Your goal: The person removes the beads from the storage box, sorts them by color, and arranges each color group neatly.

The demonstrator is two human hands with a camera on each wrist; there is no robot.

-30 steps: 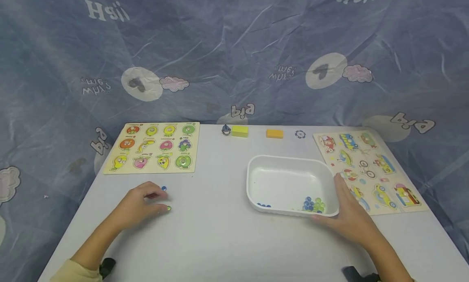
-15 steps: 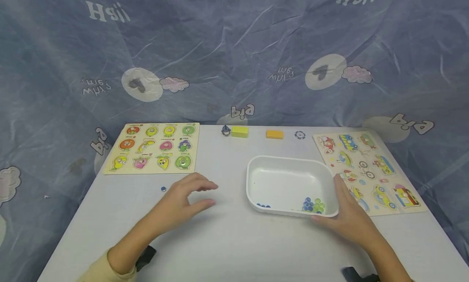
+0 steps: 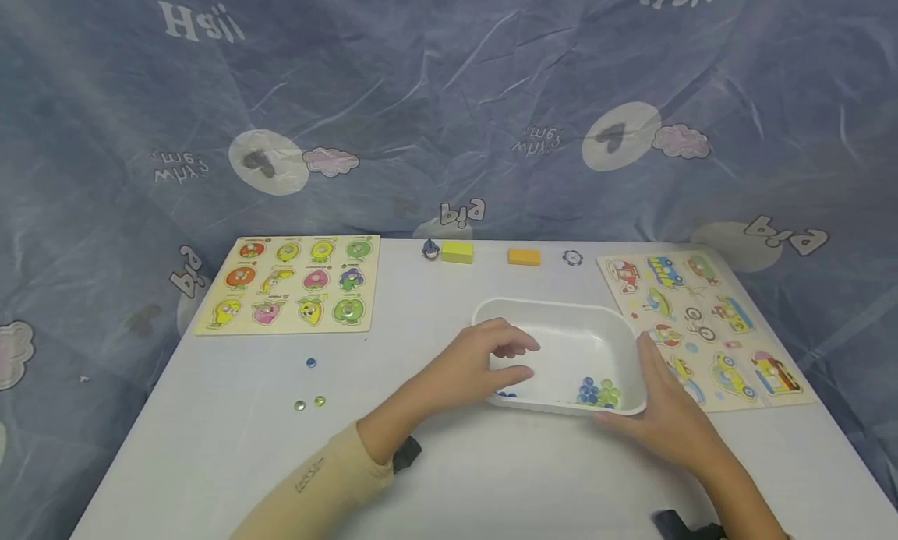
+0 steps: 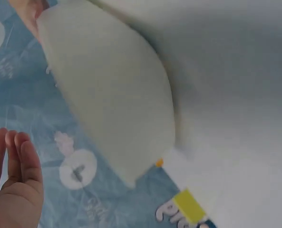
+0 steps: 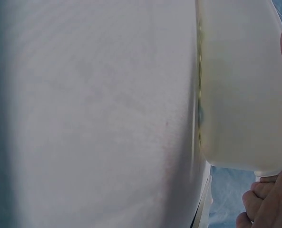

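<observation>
A white plastic tray [image 3: 561, 322] stands right of centre, also filling much of the left wrist view [image 4: 107, 85]. Blue glass beads [image 3: 588, 390] and green glass beads [image 3: 608, 393] lie in its front right part, with a few more blue ones at the front left. My left hand [image 3: 484, 365] hovers over the tray's left end, thumb and fingers apart, with nothing visible between them. My right hand [image 3: 666, 411] grips the tray's right end, thumb along the front wall and fingers on the side. The right wrist view shows this hand [image 5: 269, 204] at the tray's wall.
One blue bead [image 3: 311, 362] and two greenish beads [image 3: 300, 405] lie on the white table at left. A fruit puzzle board [image 3: 288, 287] sits behind them, a vehicle puzzle board [image 3: 701, 330] at right. Yellow-green block [image 3: 457, 252], orange block [image 3: 524, 257] and small figures line the back edge.
My left hand has moved right from beside the loose beads to over the tray's left end, uncovering the two greenish beads. My right hand and the tray have stayed in place.
</observation>
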